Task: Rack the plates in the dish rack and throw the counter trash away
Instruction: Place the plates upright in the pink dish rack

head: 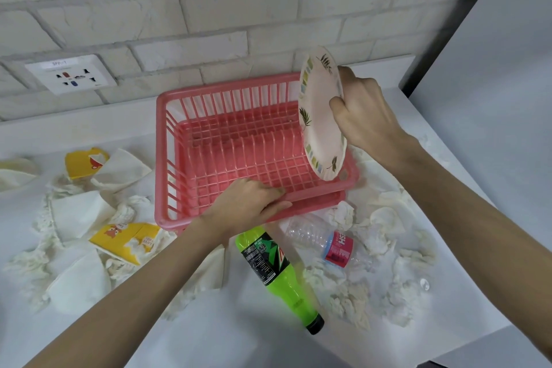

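Note:
A pink plastic dish rack (179, 116) stands on the white counter against the brick wall, and no plates sit in its slots. My right hand (363, 112) grips a pale plate (321, 116) with leaf prints, held on edge over the rack's right end. My left hand (249, 202) clasps the rack's near rim. Trash lies around the rack: a green soda bottle (276, 272), a clear water bottle (322, 240) with a red label, crumpled tissues (385, 233), torn yellow cartons (125, 240) and white paper pieces (77, 212).
A wall socket plate (70, 73) sits at the left on the brick wall. The counter ends at a grey edge (466, 337) on the right and near side. A clear bottle cap (424, 284) lies at the right among tissues.

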